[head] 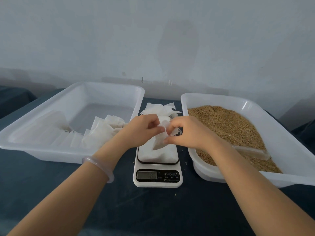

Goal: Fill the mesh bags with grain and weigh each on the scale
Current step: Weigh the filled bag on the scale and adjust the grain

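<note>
Both hands meet above the white digital scale [157,174], whose display is lit. My left hand [143,130] and my right hand [184,132] each pinch one side of the mouth of a white mesh bag [160,142], holding it open. The bag hangs down onto the scale's platform, with some grain showing through its lower part. A heap of brown grain [228,128] fills the right tub [289,150]. A clear scoop [250,150] lies in the grain, partly behind my right forearm.
The white tub on the left [42,147] holds several filled white bags [102,133]. A pile of flat empty bags [162,109] lies behind the scale between the tubs. A few loose grains dot the dark tabletop [153,210]. A pale wall stands behind.
</note>
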Action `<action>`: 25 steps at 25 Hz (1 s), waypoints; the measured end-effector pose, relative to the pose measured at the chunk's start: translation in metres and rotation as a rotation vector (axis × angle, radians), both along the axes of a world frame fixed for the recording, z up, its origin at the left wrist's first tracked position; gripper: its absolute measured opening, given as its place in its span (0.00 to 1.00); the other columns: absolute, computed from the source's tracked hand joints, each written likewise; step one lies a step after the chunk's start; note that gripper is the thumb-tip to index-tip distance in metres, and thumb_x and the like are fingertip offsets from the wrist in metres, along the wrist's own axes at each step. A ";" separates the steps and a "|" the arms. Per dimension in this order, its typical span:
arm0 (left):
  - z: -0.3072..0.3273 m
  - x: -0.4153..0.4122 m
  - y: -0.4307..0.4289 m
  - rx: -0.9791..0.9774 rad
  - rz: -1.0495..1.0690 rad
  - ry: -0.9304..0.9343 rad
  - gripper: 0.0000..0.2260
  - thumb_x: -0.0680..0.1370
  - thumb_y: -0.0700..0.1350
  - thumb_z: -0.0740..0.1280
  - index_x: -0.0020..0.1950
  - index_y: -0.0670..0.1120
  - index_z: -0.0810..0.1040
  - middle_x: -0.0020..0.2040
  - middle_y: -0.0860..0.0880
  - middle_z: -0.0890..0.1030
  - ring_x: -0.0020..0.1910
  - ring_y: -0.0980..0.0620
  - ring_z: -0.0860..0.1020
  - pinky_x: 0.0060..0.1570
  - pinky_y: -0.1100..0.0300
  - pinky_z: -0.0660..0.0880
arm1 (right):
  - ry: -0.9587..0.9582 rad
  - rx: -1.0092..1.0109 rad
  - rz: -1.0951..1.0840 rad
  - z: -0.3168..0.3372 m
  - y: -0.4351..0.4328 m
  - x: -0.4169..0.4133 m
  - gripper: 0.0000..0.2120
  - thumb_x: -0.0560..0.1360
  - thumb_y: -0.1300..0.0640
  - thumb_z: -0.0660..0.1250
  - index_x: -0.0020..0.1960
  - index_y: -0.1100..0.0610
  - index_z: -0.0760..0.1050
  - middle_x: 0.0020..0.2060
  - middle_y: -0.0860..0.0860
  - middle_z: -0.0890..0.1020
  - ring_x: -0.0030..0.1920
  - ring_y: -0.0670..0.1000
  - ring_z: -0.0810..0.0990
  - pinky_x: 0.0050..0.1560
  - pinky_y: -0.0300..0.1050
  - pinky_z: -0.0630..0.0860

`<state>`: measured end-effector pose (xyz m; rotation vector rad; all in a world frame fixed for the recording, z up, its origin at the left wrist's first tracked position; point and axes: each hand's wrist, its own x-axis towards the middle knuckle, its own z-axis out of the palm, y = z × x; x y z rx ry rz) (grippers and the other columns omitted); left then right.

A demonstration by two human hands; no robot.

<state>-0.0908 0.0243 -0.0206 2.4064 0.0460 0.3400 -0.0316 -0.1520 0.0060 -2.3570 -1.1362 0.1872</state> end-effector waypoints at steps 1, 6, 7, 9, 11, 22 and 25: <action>0.000 0.000 -0.001 -0.026 -0.002 -0.005 0.15 0.75 0.49 0.68 0.32 0.52 0.66 0.25 0.56 0.67 0.26 0.59 0.66 0.30 0.65 0.60 | 0.073 0.018 -0.002 0.002 -0.002 0.000 0.08 0.66 0.42 0.74 0.35 0.42 0.77 0.37 0.40 0.77 0.35 0.35 0.73 0.36 0.31 0.65; -0.006 -0.001 -0.009 -0.588 -0.156 0.023 0.14 0.76 0.47 0.68 0.34 0.47 0.66 0.30 0.55 0.70 0.32 0.56 0.69 0.37 0.64 0.67 | 0.358 0.307 -0.072 0.006 -0.003 0.002 0.14 0.76 0.56 0.64 0.38 0.62 0.81 0.35 0.55 0.82 0.37 0.49 0.79 0.40 0.39 0.78; -0.009 -0.002 -0.013 -0.785 -0.218 0.044 0.14 0.74 0.47 0.69 0.35 0.46 0.66 0.31 0.53 0.71 0.33 0.55 0.71 0.37 0.65 0.68 | 0.350 0.300 -0.065 0.005 -0.003 0.003 0.13 0.76 0.59 0.65 0.38 0.67 0.79 0.33 0.59 0.79 0.35 0.51 0.78 0.40 0.41 0.79; -0.015 -0.003 -0.019 -0.893 -0.238 0.083 0.18 0.66 0.53 0.74 0.41 0.45 0.68 0.37 0.48 0.74 0.37 0.51 0.74 0.38 0.62 0.70 | 0.360 0.277 -0.013 0.004 -0.004 0.002 0.08 0.73 0.63 0.67 0.39 0.67 0.80 0.30 0.55 0.79 0.33 0.51 0.78 0.41 0.47 0.81; -0.019 -0.001 -0.024 -0.833 -0.283 0.166 0.29 0.60 0.54 0.76 0.54 0.42 0.71 0.46 0.46 0.79 0.46 0.49 0.80 0.46 0.56 0.76 | 0.434 0.296 0.040 0.007 -0.009 0.001 0.04 0.71 0.67 0.69 0.43 0.62 0.83 0.33 0.53 0.83 0.33 0.52 0.80 0.41 0.47 0.80; 0.006 -0.002 -0.032 -0.626 -0.380 0.441 0.12 0.70 0.35 0.70 0.52 0.42 0.76 0.38 0.50 0.79 0.38 0.52 0.79 0.36 0.62 0.77 | 0.320 0.168 -0.036 0.015 -0.065 0.034 0.11 0.73 0.56 0.70 0.53 0.43 0.81 0.50 0.42 0.83 0.49 0.39 0.81 0.54 0.42 0.77; 0.010 0.003 -0.040 -0.610 -0.149 0.356 0.10 0.73 0.35 0.70 0.50 0.46 0.75 0.44 0.44 0.77 0.39 0.51 0.78 0.36 0.62 0.77 | 0.070 -0.282 -0.436 -0.009 -0.112 0.068 0.17 0.75 0.65 0.64 0.60 0.50 0.76 0.61 0.47 0.78 0.58 0.45 0.77 0.61 0.44 0.71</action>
